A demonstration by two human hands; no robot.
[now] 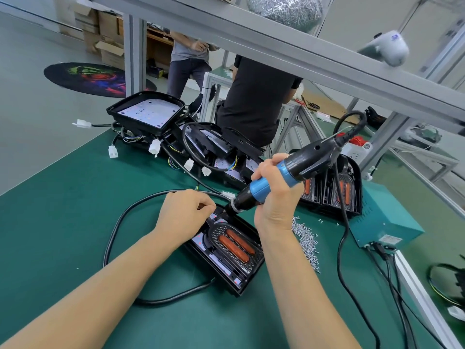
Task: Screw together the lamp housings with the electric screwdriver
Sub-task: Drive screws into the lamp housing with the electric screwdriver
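Note:
A black lamp housing (234, 255) with two orange lenses lies on the green mat in front of me. My right hand (273, 195) grips the blue and black electric screwdriver (299, 167), tilted, with its tip down on the housing's far left corner. My left hand (186, 212) rests on that same corner, fingers curled and pinched right beside the bit; what they pinch is hidden. Loose silver screws (305, 239) lie scattered to the right of the housing.
More black housings (147, 114) with cables and white connectors are piled at the back of the mat. Finished housings (334, 192) stand beside a teal power box (385, 220). Two people stand beyond the table. A metal frame beam crosses overhead.

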